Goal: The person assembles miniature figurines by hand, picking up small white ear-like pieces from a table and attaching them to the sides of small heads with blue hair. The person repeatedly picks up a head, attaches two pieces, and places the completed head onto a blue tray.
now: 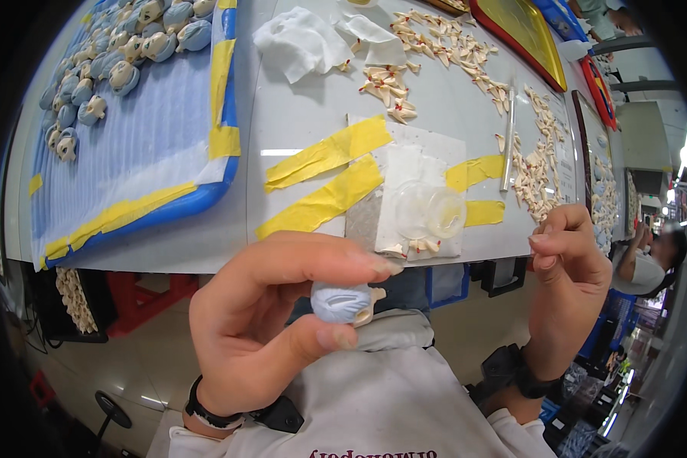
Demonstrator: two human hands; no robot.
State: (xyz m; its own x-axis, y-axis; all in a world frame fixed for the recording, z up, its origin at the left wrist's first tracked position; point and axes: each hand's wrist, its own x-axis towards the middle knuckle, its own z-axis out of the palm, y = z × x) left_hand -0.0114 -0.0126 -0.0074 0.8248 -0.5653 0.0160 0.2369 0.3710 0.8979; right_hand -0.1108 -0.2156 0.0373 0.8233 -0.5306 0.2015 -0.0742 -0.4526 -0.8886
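Note:
Between the thumb and forefinger of my left hand point(263, 313) is a small doll head point(342, 304) with pale blue moulded hair. Its cream-coloured side faces right. My right hand point(569, 263) is raised beside the table's right front edge, near a spread of small cream pieces point(537, 172). Its thumb and fingers are drawn together; whether something tiny sits in the pinch cannot be made out. Ahead of both hands, a clear round plastic dish point(446, 212) rests on a white pad point(404, 164) held by yellow tape point(328, 153). A few red-tipped cream pieces point(424, 246) lie at the pad's near edge.
On the left, a blue tray point(225, 172) lined with ribbed sheet carries several doll heads point(122, 76). White tissues point(301, 42) and more cream pieces point(389, 88) lie farther back. A clear rod point(507, 137) and a yellow tray point(523, 34) are at right. Another person point(649, 256) sits far right.

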